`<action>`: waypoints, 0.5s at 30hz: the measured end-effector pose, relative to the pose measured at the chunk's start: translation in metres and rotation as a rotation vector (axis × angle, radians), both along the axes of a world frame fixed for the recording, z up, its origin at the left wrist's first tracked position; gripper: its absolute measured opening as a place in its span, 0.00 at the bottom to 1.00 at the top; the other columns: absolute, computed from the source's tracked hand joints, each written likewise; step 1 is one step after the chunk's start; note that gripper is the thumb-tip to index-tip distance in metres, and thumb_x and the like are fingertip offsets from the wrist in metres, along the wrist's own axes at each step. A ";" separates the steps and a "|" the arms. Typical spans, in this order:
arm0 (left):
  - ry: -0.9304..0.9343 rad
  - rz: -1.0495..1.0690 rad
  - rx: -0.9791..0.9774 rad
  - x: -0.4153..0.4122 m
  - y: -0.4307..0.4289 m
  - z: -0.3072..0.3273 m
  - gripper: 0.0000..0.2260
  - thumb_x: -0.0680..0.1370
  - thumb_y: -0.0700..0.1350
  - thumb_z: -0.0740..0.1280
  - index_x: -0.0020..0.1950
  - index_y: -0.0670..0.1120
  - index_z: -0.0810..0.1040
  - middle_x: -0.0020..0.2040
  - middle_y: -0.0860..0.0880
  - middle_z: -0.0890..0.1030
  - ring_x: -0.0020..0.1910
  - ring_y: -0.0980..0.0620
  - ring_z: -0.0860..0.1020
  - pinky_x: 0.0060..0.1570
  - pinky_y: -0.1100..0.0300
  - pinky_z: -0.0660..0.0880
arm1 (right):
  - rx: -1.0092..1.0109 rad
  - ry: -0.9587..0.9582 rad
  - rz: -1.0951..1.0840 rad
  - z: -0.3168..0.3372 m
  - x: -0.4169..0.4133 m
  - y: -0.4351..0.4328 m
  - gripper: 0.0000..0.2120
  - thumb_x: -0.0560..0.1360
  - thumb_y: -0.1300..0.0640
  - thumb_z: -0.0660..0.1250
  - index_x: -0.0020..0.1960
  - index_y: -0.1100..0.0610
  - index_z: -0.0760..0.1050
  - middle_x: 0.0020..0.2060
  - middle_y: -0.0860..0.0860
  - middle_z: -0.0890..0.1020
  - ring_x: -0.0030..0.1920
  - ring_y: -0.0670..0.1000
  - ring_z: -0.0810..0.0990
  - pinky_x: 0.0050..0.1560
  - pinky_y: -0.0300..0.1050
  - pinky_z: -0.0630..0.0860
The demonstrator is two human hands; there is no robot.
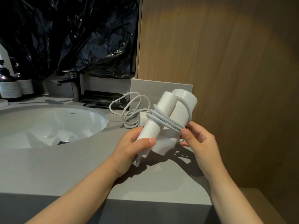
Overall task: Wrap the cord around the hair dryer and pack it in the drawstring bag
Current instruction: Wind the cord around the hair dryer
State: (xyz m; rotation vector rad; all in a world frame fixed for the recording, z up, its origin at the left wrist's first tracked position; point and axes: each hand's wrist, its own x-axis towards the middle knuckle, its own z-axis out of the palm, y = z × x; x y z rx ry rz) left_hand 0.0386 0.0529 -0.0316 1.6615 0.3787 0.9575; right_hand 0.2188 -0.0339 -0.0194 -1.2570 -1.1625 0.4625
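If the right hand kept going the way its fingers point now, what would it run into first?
The right hand points left across the wrapped cord, so it would likely meet the folded hair dryer first, then the left hand. Depth is hard to judge.

White hair dryer (168, 120), white cord (129, 109). Grey tabletop (64, 167); white sink (48, 123) at left. Glossy black plastic sheet (72, 34), far left. Brown wood-grain panel (226, 54) at right. Dark bottles (8, 81) with white labels, far left. Black packets (103, 99) behind sink.
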 end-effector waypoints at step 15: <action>0.132 0.389 0.412 0.008 -0.004 -0.005 0.11 0.77 0.51 0.61 0.52 0.46 0.77 0.42 0.51 0.80 0.43 0.53 0.76 0.38 0.65 0.71 | 0.126 -0.029 -0.233 -0.004 0.001 0.000 0.30 0.62 0.42 0.72 0.63 0.49 0.78 0.53 0.39 0.82 0.53 0.38 0.81 0.51 0.35 0.79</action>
